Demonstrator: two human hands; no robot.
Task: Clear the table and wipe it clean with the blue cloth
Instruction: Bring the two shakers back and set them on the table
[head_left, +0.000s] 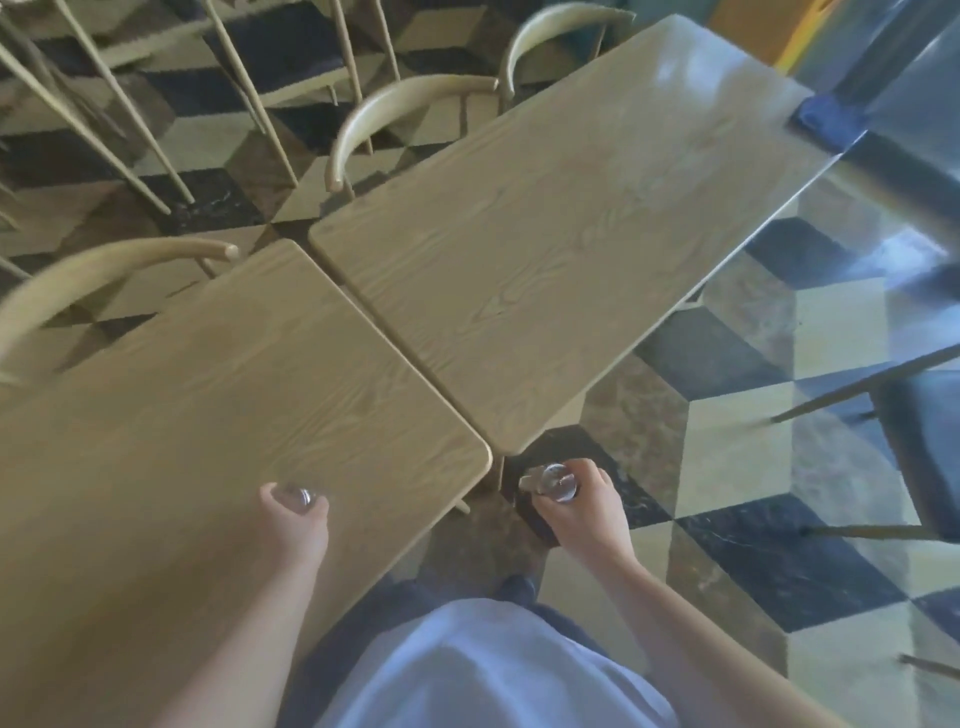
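Observation:
Two wooden tables stand corner to corner, a near one (208, 405) on the left and a far one (545, 234) on the right. My left hand (296, 519) grips a small clear glass (298, 496) over the near table's front part. My right hand (582, 512) grips a second clear glass (553, 483) over the floor, just off the tables' corners. A blue cloth (826, 122) lies on the far right corner of the far table.
Wooden chairs with curved backs (395, 109) stand along the far side of both tables. A dark-seated chair (924, 457) stands on the right. The floor is a black, beige and brown cube-pattern tile (727, 493).

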